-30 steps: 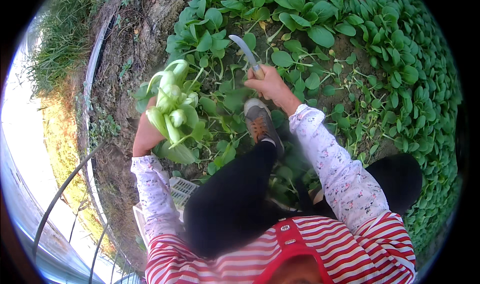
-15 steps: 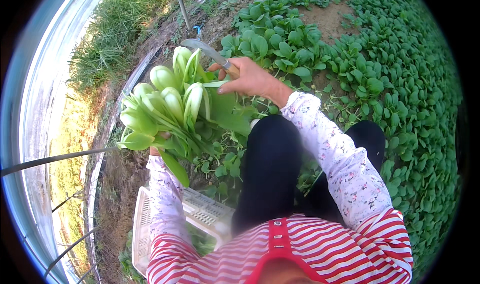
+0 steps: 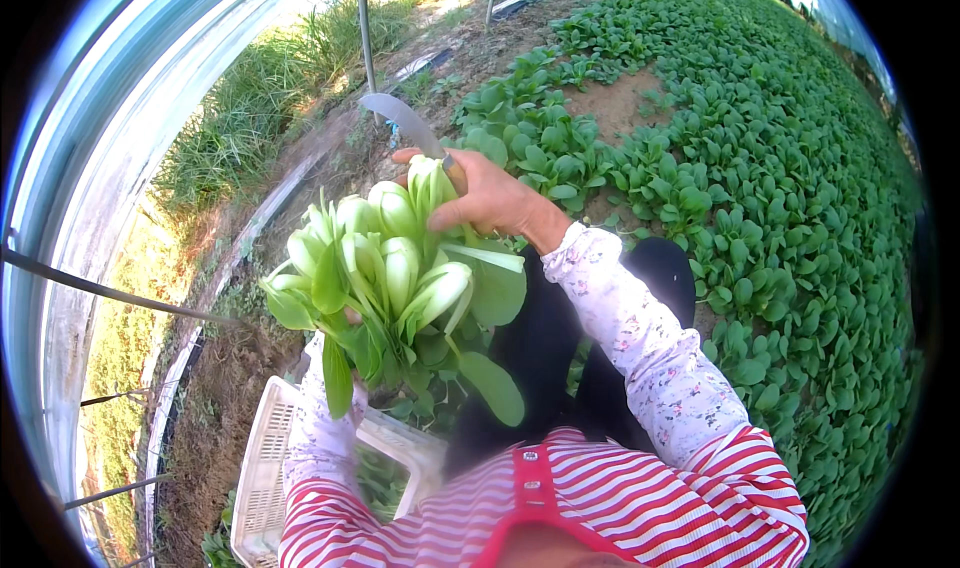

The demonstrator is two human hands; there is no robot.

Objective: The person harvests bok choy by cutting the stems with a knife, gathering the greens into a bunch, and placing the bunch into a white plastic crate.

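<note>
A large bunch of bok choy (image 3: 370,258), pale stem bases turned up and green leaves hanging down, is held in front of me. My left hand (image 3: 351,316) is closed around it from below, mostly hidden by stems and leaves. A sickle (image 3: 402,123) with a curved metal blade and wooden handle is in my closed right hand (image 3: 488,198). The blade points up and to the left, beyond the bunch. My right thumb and palm press against the bok choy at the bunch's upper right. One stalk sticks out rightward below that hand.
A pale plastic crate (image 3: 262,468) with greens inside stands by my left forearm. Rows of leafy plants (image 3: 760,208) cover the ground at right. Metal poles (image 3: 366,38) and plastic sheeting (image 3: 110,118) run along the left. My bent knees are below the bunch.
The bunch has moved right and nearer to me. My right hand has gone from drawing out a stalk at its edge to resting against the upper stems, sickle still held.
</note>
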